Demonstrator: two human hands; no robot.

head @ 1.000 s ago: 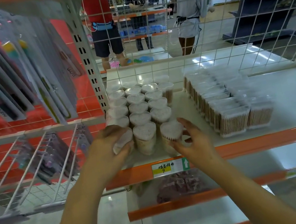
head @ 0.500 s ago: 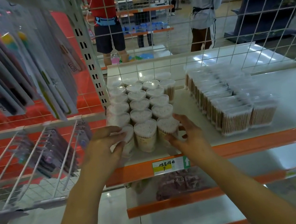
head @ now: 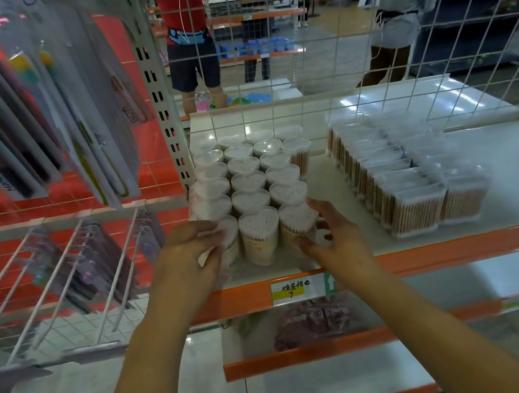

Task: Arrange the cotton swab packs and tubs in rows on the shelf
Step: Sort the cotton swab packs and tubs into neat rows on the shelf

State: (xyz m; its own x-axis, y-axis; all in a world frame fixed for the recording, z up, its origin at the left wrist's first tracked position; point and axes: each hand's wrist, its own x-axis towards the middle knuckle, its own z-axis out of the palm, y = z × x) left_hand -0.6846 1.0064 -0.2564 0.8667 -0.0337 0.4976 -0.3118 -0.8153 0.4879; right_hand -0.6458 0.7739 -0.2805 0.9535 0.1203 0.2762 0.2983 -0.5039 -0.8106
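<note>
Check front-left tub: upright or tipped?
Upright. The front-left tub stands level with its row, top facing up, left hand gripping its side.

Two bare forearms, no sleeves visible; left hand (head: 189, 258) and right hand (head: 334, 235) without gloves, rings or watch; wrists uncovered; fingernails short, unpainted so far as the blur allows.

A shop: orange-edged shelf (head: 430, 254) carries a price label (head: 295, 289); carded goods (head: 35, 123) hang at ten o'clock; wire-mesh backing (head: 331, 59) at twelve.
</note>
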